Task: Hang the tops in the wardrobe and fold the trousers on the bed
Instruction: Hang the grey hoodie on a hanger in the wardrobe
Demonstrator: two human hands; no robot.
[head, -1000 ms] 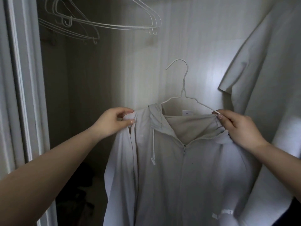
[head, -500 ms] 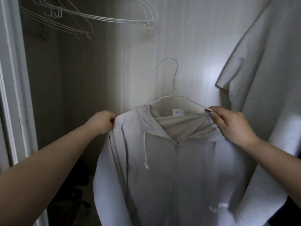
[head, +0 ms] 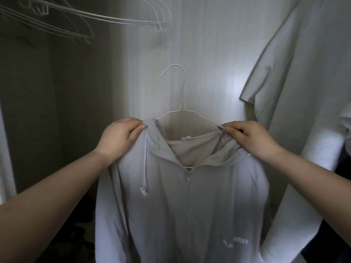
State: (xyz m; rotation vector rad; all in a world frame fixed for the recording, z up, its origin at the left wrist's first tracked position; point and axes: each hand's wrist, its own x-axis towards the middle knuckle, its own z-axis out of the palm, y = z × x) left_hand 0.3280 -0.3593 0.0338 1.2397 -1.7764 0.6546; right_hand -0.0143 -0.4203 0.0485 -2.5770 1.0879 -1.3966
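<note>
Two hands of yours hold a pale grey zip-up hoodie (head: 180,205) up in front of the open wardrobe. Your left hand (head: 118,138) has its fingers curled over the hoodie's left shoulder, gripping the cloth beside the hood. Your right hand (head: 250,139) pinches the hood's edge on the other side, right where the arm of the white wire hanger (head: 181,103) runs into the fabric; whether the wire itself is caught in that pinch is hard to tell. The hanger sits inside the neck, its lower bar showing just above the zip pull (head: 189,176), and its hook stands free in the air against the pale back panel (head: 199,54), hooked on nothing. A white drawstring (head: 145,168) hangs down the hoodie's left front. The print low on the chest is blurred and unreadable, and the hem is cut off by the frame's bottom edge. Above left, several empty wire hangers (head: 91,18) hang with their tops out of view. A white top (head: 294,92) hangs at the right, partly cropped. The wardrobe floor at lower left is too dark to make out.
</note>
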